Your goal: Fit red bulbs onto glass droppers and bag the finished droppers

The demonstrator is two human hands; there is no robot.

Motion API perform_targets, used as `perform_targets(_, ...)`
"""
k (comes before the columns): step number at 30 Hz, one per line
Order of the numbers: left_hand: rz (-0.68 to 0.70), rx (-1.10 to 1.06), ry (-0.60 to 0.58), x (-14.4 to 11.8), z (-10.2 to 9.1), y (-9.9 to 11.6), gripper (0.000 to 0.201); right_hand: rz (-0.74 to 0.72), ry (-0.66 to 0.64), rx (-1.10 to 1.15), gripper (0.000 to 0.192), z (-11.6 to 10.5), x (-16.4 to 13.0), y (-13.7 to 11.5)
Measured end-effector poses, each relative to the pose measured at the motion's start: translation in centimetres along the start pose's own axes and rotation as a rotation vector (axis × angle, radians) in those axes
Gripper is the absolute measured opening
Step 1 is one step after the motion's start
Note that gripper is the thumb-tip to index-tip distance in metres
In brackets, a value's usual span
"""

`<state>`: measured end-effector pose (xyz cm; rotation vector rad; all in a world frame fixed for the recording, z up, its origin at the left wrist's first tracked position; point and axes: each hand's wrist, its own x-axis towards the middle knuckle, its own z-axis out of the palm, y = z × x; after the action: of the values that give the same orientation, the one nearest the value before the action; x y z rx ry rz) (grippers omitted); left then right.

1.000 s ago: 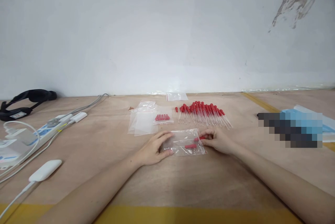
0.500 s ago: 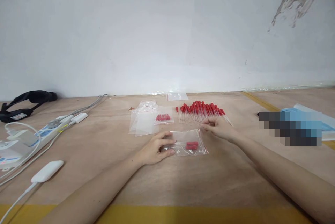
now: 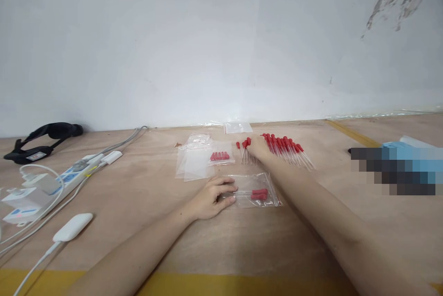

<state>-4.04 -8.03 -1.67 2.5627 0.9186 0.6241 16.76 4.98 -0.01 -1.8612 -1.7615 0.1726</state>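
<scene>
A clear zip bag (image 3: pixel 242 200) lies flat in front of me. Inside it are droppers with red bulbs (image 3: pixel 259 193), their thin stems pointing left. My left hand (image 3: pixel 215 196) holds the bag's left end down, fingers and thumb resting along it. Farther back, my right hand (image 3: pixel 259 148) is in the row of loose red-bulbed droppers (image 3: pixel 284 146), its fingers closed at the bulbs of one or more; the fingertips are partly hidden. A second bag with several red-bulbed droppers (image 3: pixel 220 155) lies left of the row, beside flat clear bags (image 3: pixel 197 169).
Another flat bag (image 3: pixel 238 128) lies by the wall. On the left are a power strip (image 3: pixel 74 169) with plugs and cables, a white charging case (image 3: pixel 73 226) and a black strapped device (image 3: pixel 44 141). A blue item (image 3: pixel 398 150), partly blurred out, lies on the right.
My right hand has moved from the zip bag's right end, forward and left, to the loose droppers. My left hand stays on the bag. The view has shifted slightly.
</scene>
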Motion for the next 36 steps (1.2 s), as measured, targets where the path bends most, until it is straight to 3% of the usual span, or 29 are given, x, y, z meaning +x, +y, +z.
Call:
perform_targets(3,-0.011,-0.006,0.004,0.0,0.1,0.0,0.032,0.021,-0.008,0.016,0.017,-0.2,0.1,-0.3)
perform_targets(7,-0.034,-0.032,-0.004,0.0,0.1,0.0,0.03,0.02,-0.022,0.066,0.01,-2.0,-0.1,-0.1)
perform_targets(11,-0.037,-0.02,-0.008,0.0,0.1,-0.2,0.031,-0.04,-0.025,0.165,0.017,-4.2,-2.4,2.5)
perform_targets(13,-0.032,0.002,-0.005,0.0,0.1,-0.2,0.033,-0.056,0.007,0.387,0.026,-4.7,-4.6,4.5)
perform_targets(16,-0.026,0.024,0.0,0.1,0.1,-0.1,0.035,0.046,0.118,0.774,0.047,-4.5,-7.9,7.2)
perform_targets(22,0.0,0.044,0.016,0.2,0.1,0.1,0.039,0.173,0.168,1.012,0.053,-3.1,-10.8,7.8)
perform_targets(28,0.001,0.055,0.03,0.2,0.0,0.2,0.046,0.278,-0.049,1.227,0.038,-3.3,-12.0,6.5)
perform_targets(36,-0.009,0.059,0.023,0.2,0.0,0.3,0.047,0.03,-0.464,0.888,0.033,-5.2,-12.6,7.5)
